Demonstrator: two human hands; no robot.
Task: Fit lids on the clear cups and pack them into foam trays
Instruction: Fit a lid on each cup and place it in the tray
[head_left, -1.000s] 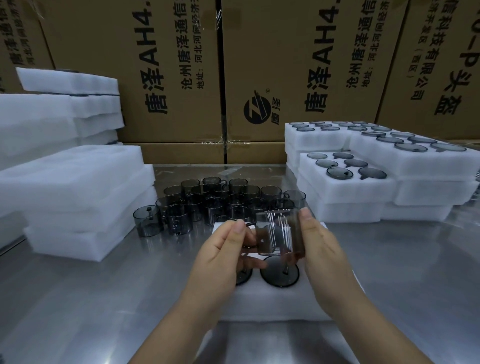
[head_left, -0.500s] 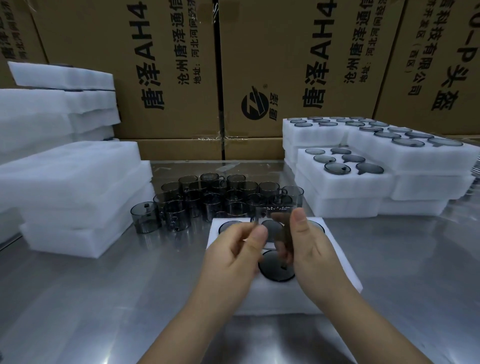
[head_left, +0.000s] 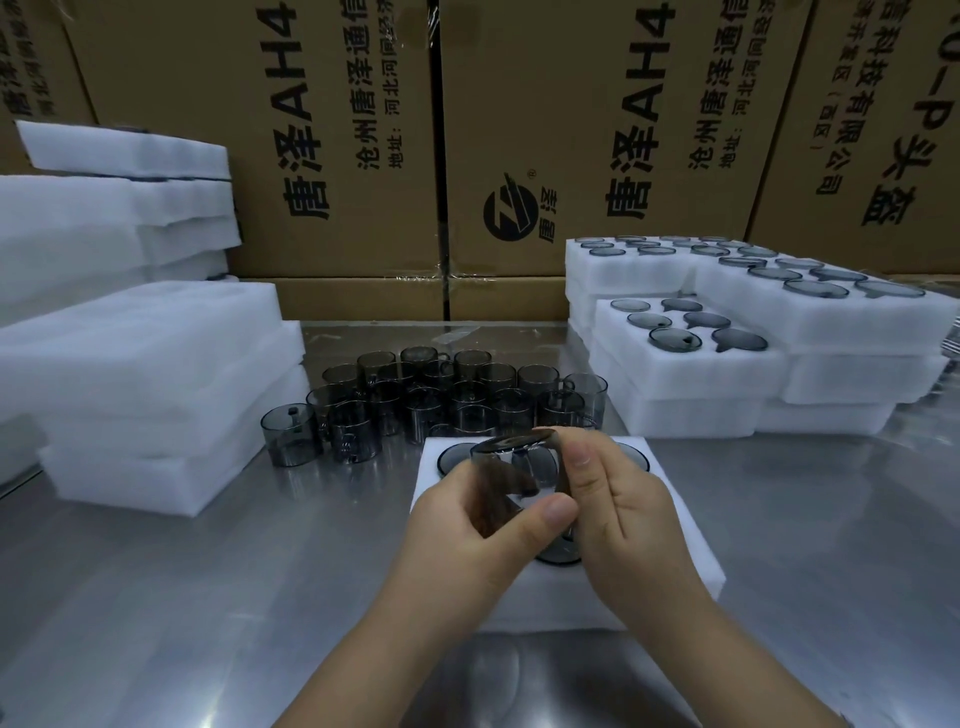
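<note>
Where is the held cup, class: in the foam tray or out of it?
Out: the left hand and right hand hold the cup above the foam tray, unseated.

cups (head_left: 457, 400) behind foam tray (head_left: 691, 566) | foam stack (head_left: 145, 374) left | packed trays (head_left: 727, 384) right | boxes (head_left: 597, 130) at back

A shiny steel bench (head_left: 831, 545) spreads beneath and around the left grip (head_left: 478, 530) and right grip (head_left: 628, 514). Well beyond them, along its far edge, stand brown cardboard boxes (head_left: 597, 130) printed with black Chinese lettering and, straight ahead, a round black logo (head_left: 510, 214).
</note>
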